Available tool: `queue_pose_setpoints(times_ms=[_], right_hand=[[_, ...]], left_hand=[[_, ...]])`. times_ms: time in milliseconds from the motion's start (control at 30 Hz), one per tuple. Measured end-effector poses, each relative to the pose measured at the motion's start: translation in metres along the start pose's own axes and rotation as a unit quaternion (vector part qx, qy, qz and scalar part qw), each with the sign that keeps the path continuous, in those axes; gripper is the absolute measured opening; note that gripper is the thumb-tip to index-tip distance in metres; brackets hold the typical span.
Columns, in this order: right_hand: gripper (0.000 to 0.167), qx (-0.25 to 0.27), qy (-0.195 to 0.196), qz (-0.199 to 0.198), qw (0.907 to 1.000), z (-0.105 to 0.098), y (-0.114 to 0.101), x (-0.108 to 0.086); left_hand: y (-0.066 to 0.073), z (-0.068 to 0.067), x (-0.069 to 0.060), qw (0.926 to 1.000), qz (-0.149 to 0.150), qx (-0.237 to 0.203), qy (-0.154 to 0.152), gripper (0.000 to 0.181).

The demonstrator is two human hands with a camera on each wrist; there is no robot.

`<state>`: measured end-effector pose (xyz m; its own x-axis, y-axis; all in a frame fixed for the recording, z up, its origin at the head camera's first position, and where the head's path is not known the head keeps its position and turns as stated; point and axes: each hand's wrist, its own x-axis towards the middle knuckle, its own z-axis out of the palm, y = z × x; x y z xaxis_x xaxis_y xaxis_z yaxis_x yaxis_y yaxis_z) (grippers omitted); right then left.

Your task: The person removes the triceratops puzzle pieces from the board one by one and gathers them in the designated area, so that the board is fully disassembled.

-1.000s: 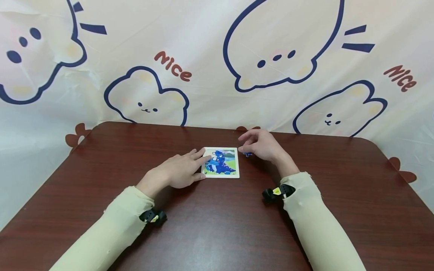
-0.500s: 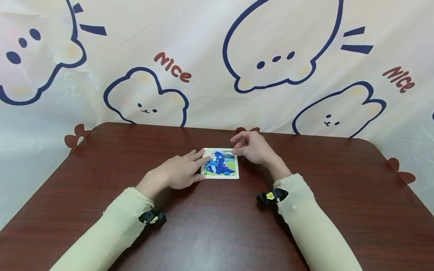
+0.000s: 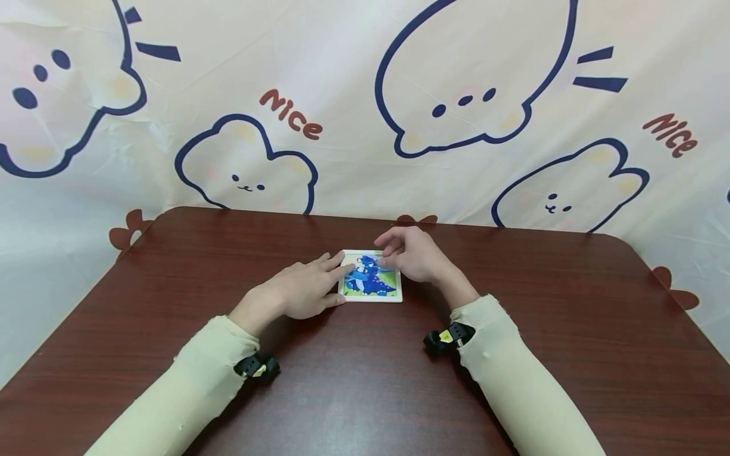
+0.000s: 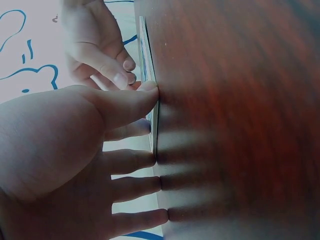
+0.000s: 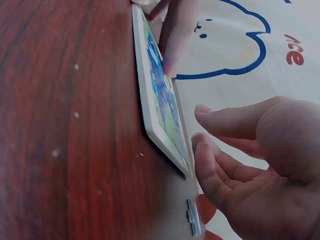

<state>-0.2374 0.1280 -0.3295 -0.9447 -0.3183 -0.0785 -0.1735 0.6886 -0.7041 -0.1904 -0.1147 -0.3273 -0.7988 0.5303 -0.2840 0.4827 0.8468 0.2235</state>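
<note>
A white-framed picture puzzle [image 3: 371, 298] with a blue dinosaur lies flat on the table. The left hand [image 3: 302, 290] rests at its left side, fingers spread, one fingertip on the picture. Above the puzzle's upper right corner hovers the right hand [image 3: 419, 254], its fingers loosely bent. In the right wrist view a gap shows between thumb and fingertips of the right hand [image 5: 255, 160], with nothing visible there. A small loose piece [image 5: 193, 217] lies on the table beyond the frame [image 5: 157, 131]; in the head view the right hand hides it.
The dark red-brown wooden table [image 3: 342, 392] has rounded far corners. Behind it hangs a pale cloth [image 3: 353, 183] printed with blue-outlined cartoon figures. Each wrist wears a black band with a small device, the left one [image 3: 256, 366] and the right one [image 3: 448, 337].
The right hand has moved left, from over the loose blue piece beside the frame to over the puzzle's upper right part. The left hand has stayed in place.
</note>
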Motion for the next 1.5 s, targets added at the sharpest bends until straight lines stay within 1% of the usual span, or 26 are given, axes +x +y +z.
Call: queue_pose_setpoints(times_ms=[167, 333, 700, 967, 1167, 1500], right_hand=[[0.037, -0.012, -0.022, 0.002, 0.9997, 0.004, -0.001, 0.002], [0.032, -0.028, -0.037, 0.012, 0.9988, 0.007, -0.002, 0.003], [0.031, -0.04, -0.039, 0.029, 0.998, 0.008, -0.001, 0.004], [0.031, -0.051, -0.046, 0.022, 0.9974, 0.009, -0.002, 0.006], [0.03, -0.042, -0.054, 0.022, 0.9974, 0.007, -0.003, 0.008], [0.026, -0.038, -0.035, 0.028, 0.9983, 0.01, -0.003, 0.01]], left_hand=[[0.0, 0.0, 0.0, 1.0, 0.004, 0.001, 0.002, 0.071], [0.0, -0.001, 0.001, 1.0, 0.005, 0.001, 0.004, 0.071], [0.0, 0.0, 0.001, 1.0, 0.008, -0.004, 0.004, 0.071], [0.001, 0.0, 0.0, 0.9999, 0.009, -0.003, 0.005, 0.071], [0.0, 0.0, 0.0, 0.9999, 0.009, -0.002, 0.006, 0.07], [0.001, 0.001, 0.0, 0.9999, 0.007, 0.002, 0.007, 0.071]])
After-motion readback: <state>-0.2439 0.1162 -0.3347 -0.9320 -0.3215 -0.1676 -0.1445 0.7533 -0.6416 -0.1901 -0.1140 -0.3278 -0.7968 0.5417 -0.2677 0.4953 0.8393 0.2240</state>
